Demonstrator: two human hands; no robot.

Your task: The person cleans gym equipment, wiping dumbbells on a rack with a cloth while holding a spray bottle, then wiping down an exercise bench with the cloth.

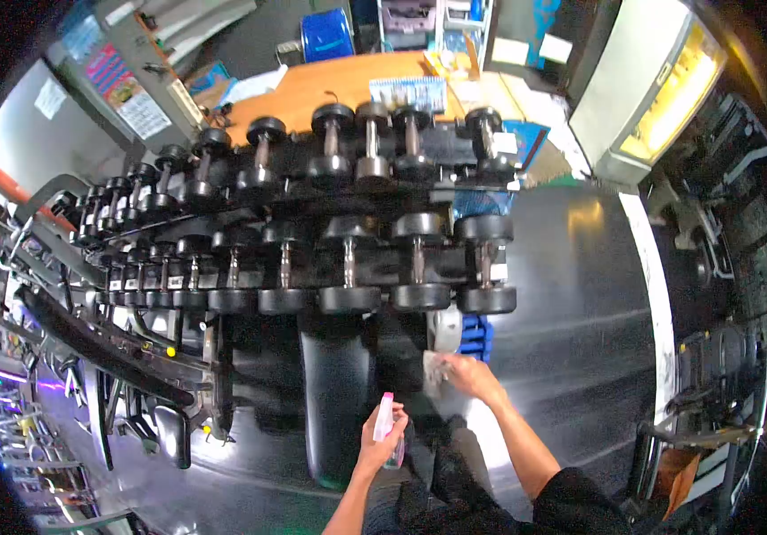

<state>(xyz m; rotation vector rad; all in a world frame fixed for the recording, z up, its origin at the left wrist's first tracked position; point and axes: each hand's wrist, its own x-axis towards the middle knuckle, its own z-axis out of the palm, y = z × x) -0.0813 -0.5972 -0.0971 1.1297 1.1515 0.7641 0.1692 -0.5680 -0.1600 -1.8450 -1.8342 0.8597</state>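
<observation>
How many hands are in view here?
2. The left hand, low in the middle, grips a spray bottle; the right hand, farther right and slightly higher, holds a pale cloth. No other hands show.

At 6 o'clock the left hand (pixel 380 434) grips a spray bottle (pixel 386 414) with a pink-and-white top. At 5 o'clock the right hand (pixel 469 374) pinches a pale cloth (pixel 433 372), below the lower dumbbells and near a blue crate (pixel 477 337) at 4 o'clock. A black rack (pixel 450 147) stretches from 10 o'clock to 1 o'clock, carrying 2 rows of black dumbbells (pixel 417 260) with metal handles. A long black pad (pixel 337 392) lies between 6 and 7 o'clock, beside the left hand. At 12 o'clock, beyond the rack, stands a wooden bench (pixel 312 85) bearing papers. A yellow-lit cabinet (pixel 638 80) stands at 2 o'clock.
</observation>
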